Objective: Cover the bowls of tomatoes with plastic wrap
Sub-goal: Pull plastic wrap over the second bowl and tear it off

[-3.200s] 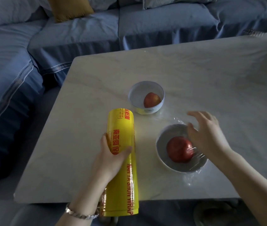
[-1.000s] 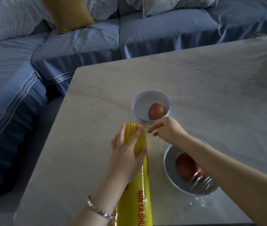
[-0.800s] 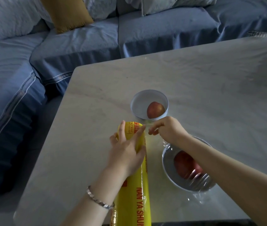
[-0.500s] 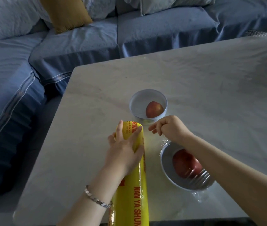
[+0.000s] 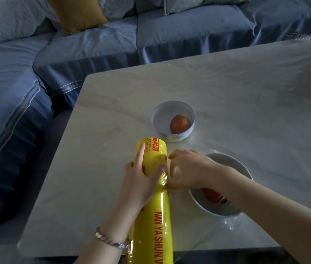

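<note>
A long yellow roll of plastic wrap lies on the marble table, pointing away from me. My left hand holds the roll from the left, its fingers curled over the top. My right hand pinches the film at the roll's right side. The far white bowl is uncovered and holds one tomato. The near bowl has film over it. Its tomato is partly hidden by my right forearm.
A blue sofa wraps around the table's far and left sides, with a mustard cushion on it. The table's near edge runs just under my forearms.
My right hand has drawn back along the roll toward me and now pinches the film beside my left hand. My left hand stays on the roll.
</note>
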### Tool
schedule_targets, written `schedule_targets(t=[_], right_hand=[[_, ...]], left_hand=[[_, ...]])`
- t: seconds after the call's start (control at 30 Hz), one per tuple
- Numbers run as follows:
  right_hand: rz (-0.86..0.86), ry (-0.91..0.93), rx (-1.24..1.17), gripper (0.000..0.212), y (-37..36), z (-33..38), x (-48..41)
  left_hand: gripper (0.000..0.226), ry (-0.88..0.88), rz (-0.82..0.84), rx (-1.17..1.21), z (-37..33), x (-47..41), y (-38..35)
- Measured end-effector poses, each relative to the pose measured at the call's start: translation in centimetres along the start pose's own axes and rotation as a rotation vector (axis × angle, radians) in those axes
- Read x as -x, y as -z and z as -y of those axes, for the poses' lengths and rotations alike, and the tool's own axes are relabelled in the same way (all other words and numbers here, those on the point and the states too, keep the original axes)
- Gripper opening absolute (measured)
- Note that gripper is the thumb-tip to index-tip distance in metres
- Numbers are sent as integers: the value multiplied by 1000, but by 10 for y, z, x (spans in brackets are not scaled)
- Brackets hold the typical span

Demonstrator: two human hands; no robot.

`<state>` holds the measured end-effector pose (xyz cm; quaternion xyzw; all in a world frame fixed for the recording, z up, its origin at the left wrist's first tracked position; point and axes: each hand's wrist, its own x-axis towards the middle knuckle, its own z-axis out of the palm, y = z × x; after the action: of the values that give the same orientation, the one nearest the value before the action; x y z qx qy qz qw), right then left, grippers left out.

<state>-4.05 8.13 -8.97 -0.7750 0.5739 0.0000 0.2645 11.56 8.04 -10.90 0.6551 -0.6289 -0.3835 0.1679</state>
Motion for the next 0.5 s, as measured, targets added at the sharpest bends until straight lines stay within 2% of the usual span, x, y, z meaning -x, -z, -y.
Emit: schedule_targets(t=[0.1,0.17,0.27,0.5], right_hand=[[-3,-7,-39,33,-5,0,-2],[-38,2,-51,40,-9,2,-3],[-104,-3,-93,46,-15,5,-4],[-187,-67,-72,42,-26,8,-7]], left_hand=[[89,-11,6,53,4,-2,3],[92,-9,13,84,6,-3,4],[88,-9,0,109,9,-5,5],[79,-1,-31,34,7,-5,-1]])
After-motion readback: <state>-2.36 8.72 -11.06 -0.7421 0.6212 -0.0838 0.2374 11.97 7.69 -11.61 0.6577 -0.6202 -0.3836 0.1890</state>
